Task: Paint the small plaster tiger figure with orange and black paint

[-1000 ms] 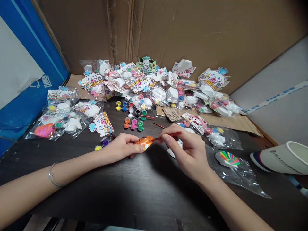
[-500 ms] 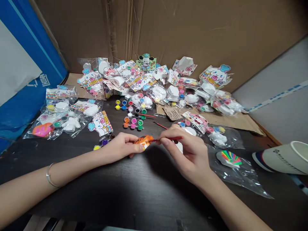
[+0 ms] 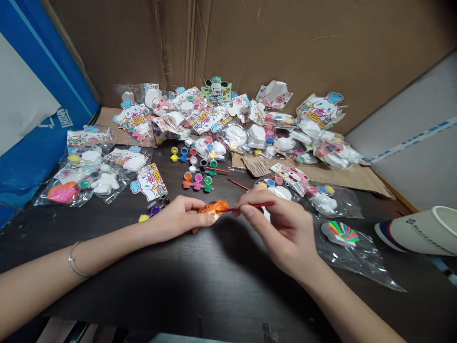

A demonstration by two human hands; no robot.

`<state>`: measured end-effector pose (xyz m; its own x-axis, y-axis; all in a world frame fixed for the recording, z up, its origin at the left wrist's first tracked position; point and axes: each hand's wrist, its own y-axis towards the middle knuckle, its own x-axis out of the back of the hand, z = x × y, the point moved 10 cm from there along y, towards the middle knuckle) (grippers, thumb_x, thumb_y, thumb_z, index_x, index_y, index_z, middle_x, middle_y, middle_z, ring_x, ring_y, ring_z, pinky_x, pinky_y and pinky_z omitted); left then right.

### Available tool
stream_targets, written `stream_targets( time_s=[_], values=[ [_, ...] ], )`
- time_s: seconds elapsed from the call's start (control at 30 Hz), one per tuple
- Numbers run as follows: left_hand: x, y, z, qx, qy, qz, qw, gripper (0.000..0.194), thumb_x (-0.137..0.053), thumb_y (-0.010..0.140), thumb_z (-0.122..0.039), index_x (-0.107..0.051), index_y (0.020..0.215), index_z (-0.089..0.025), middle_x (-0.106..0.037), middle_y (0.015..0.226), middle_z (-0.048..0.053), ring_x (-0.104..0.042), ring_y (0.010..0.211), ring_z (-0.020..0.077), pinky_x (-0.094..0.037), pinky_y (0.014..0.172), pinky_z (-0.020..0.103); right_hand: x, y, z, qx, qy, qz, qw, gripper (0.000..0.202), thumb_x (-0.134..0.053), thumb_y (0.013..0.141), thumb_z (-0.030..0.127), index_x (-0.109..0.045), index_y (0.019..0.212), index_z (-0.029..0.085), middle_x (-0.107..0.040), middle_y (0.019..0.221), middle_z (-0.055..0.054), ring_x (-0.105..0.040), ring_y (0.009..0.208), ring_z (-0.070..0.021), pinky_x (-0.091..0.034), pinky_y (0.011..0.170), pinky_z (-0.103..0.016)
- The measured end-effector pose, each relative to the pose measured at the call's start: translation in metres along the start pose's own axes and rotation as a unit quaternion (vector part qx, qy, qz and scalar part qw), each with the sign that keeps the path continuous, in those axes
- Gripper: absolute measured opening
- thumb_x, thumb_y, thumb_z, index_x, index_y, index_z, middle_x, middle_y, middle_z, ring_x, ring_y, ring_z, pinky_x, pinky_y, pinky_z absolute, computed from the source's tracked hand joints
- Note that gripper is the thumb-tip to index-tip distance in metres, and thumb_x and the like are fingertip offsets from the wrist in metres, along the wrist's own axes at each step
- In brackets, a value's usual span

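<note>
My left hand [image 3: 183,215] pinches a small plaster figure [image 3: 215,207], painted mostly orange with dark marks and some white still showing. In my right hand [image 3: 276,228] is a thin red paintbrush [image 3: 262,205], held like a pen, its tip at the figure's right side. Just beyond my hands stand open paint pots [image 3: 197,182] in orange, pink and green. More pots [image 3: 183,155] in yellow, blue and red lie behind them. Purple and yellow pots [image 3: 154,210] are partly hidden by my left hand.
Bagged white plaster figures [image 3: 235,137] with printed cards pile along the cardboard backing [image 3: 285,43]. A paper cup [image 3: 417,230] stands at the right, near a rainbow-painted piece [image 3: 342,232] on a plastic bag. A pink-and-orange painted piece [image 3: 63,192] lies at the left.
My right hand and the paintbrush have shifted slightly to the right. My left hand keeps the figure in nearly the same place.
</note>
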<state>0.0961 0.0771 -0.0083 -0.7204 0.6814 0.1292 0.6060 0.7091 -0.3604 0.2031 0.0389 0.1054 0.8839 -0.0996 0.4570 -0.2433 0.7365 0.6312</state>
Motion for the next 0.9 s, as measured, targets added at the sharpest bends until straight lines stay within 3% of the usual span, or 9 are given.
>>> stream_targets(
  time_s=[0.17,0.37,0.47,0.9],
  values=[
    [0.001,0.000,-0.001,-0.002,0.006,-0.002,1.000,0.034,-0.059,0.067,-0.047,-0.061,0.078,-0.015,-0.045,0.053,-0.006,-0.038,0.052,0.0101,-0.025,0.051,0.024,0.003,-0.001,0.007,0.028,-0.031,-0.015,0.999,0.016,-0.051,0.087,0.005,-0.056,0.081,0.019,-0.063,0.067,-0.002,-0.054,0.060,-0.0127,-0.043,0.057,-0.027],
    [0.002,0.001,0.001,-0.009,0.008,0.001,1.000,0.036,-0.059,0.068,-0.050,-0.060,0.075,-0.015,-0.046,0.052,-0.006,-0.039,0.052,0.0101,-0.026,0.052,0.024,-0.003,-0.002,0.014,0.062,-0.041,0.013,0.997,0.015,-0.051,0.085,0.003,-0.057,0.082,0.017,-0.064,0.068,-0.003,-0.054,0.060,-0.0130,-0.044,0.056,-0.027],
    [0.002,0.001,0.000,-0.011,0.006,0.003,1.000,0.036,-0.059,0.068,-0.050,-0.060,0.075,-0.015,-0.046,0.052,-0.006,-0.039,0.052,0.0100,-0.026,0.052,0.024,0.001,-0.002,0.014,0.060,-0.042,-0.008,0.997,0.016,-0.050,0.085,0.003,-0.056,0.082,0.017,-0.064,0.067,-0.004,-0.055,0.061,-0.0133,-0.045,0.057,-0.028],
    [-0.003,0.002,0.004,0.008,-0.074,0.006,0.997,0.038,-0.072,0.059,-0.042,-0.065,0.083,-0.014,-0.050,0.059,-0.006,-0.038,0.053,0.0072,-0.026,0.051,0.021,-0.003,-0.001,0.014,0.064,-0.052,0.006,0.997,0.016,-0.051,0.085,0.003,-0.057,0.083,0.018,-0.065,0.069,-0.003,-0.055,0.061,-0.0129,-0.046,0.057,-0.027]
  ],
)
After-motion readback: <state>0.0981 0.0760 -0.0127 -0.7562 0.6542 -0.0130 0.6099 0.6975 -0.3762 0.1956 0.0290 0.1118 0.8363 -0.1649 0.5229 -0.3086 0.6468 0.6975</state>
